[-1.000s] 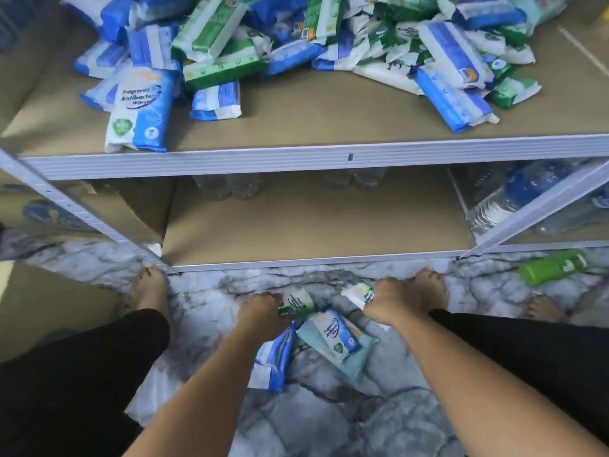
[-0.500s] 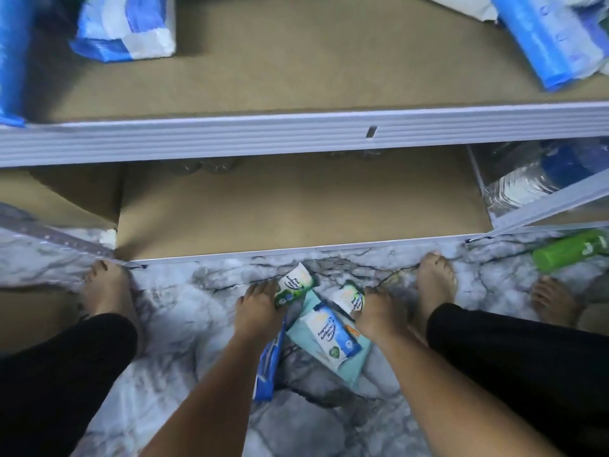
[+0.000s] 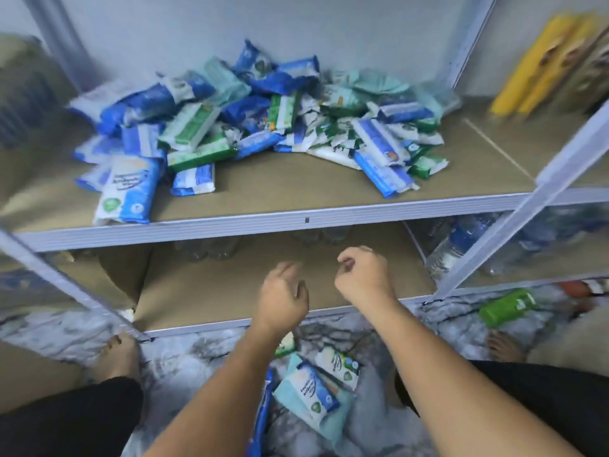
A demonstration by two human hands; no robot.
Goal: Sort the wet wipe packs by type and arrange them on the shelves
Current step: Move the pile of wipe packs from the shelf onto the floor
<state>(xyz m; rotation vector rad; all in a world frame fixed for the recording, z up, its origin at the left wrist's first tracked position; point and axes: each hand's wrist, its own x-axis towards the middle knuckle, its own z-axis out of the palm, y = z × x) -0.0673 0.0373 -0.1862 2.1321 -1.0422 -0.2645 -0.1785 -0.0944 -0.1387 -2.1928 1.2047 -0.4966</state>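
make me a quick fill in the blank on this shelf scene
1. The pile of wet wipe packs lies on the ___ shelf.
2. The left hand and right hand hold ___.
3. The bottle on the floor is coloured ___.
Missing: upper; nothing; green

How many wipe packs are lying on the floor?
5: green pack beside the left forearm, white pack, blue-white pack on a teal pack, blue pack under the forearm. Arms may hide more.
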